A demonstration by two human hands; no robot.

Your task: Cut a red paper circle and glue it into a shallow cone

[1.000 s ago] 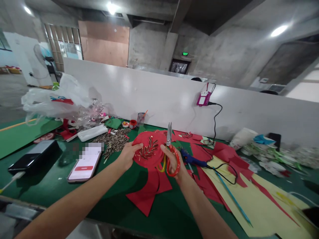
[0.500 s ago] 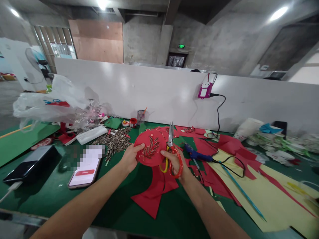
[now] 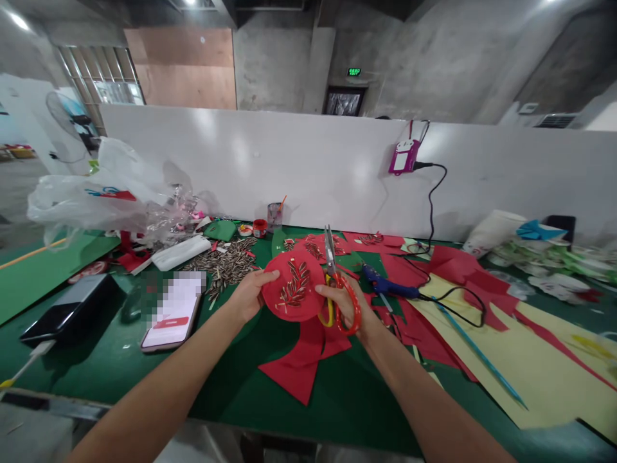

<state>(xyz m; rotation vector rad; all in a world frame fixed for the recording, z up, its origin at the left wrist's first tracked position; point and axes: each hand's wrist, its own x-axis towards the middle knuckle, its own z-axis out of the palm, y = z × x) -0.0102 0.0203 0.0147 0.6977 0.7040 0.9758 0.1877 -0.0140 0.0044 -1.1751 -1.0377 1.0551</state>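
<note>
A round red paper disc (image 3: 278,301) hangs above the green table, bearing a leafy sprig (image 3: 295,283) that looks made of striped sunflower seeds. At its left edge my left hand (image 3: 250,296) pinches it, thumb on the front. My right hand (image 3: 344,302) grips scissors (image 3: 348,308) with red and yellow handles, blades pointing up and away. The right thumb also rests on the disc's right edge. Behind the disc lie other red paper pieces (image 3: 371,240) with seed sprigs. Below it is a curved red paper offcut (image 3: 292,372).
A seed pile (image 3: 224,267), a phone (image 3: 174,315) and a black power bank (image 3: 67,312) lie leftward. A blue glue gun (image 3: 390,286) with its cord, yellow paper (image 3: 486,360) and a teal stick (image 3: 482,357) are at right. A white partition (image 3: 308,167) stands behind the table.
The camera view has tilted down slightly. The disc has turned a little in my hands, with its sprig now more upright. Both hands keep their hold on it, and the scissors stay in the right.
</note>
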